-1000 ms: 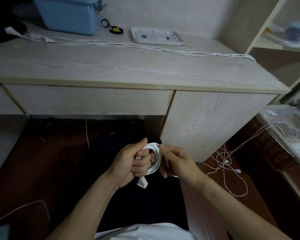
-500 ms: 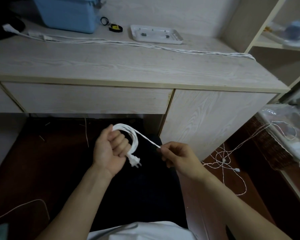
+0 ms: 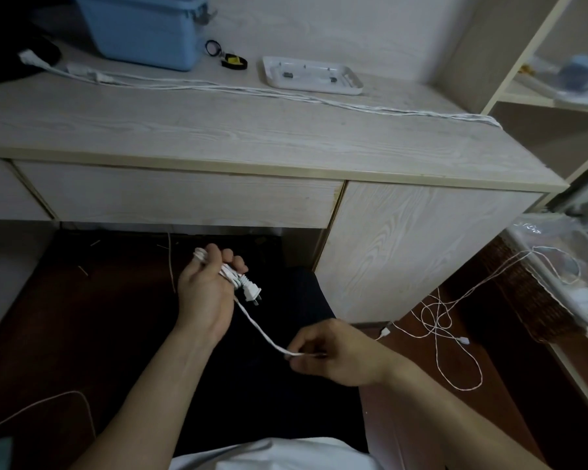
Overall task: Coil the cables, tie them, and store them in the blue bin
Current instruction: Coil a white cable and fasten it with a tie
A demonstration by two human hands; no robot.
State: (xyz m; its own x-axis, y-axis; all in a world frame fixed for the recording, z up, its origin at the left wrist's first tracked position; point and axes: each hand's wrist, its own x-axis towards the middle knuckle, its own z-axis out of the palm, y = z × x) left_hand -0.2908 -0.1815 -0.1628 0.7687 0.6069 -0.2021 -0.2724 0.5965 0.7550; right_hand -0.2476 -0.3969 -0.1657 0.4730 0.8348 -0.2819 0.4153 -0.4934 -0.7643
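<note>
My left hand (image 3: 206,293) is closed around a coiled white cable (image 3: 230,274) below the desk edge; its white plug (image 3: 251,293) sticks out to the right of my fingers. A free end of that cable (image 3: 262,330) runs down and right to my right hand (image 3: 333,354), which pinches it between thumb and fingers. The blue bin (image 3: 143,28) stands at the back left of the desk. A second long white cable (image 3: 286,95) lies stretched across the desk top.
A white tray (image 3: 311,76) and a small black-and-yellow item (image 3: 233,61) sit near the bin. Thin white cables (image 3: 445,320) lie tangled on the floor at right, beside a wicker basket (image 3: 530,293). Shelves rise at the far right. Another thin cable (image 3: 48,401) loops at lower left.
My left hand turned over with the coil, so the plug now points right. My right hand pulled the free cable end down and to the right, away from the coil.
</note>
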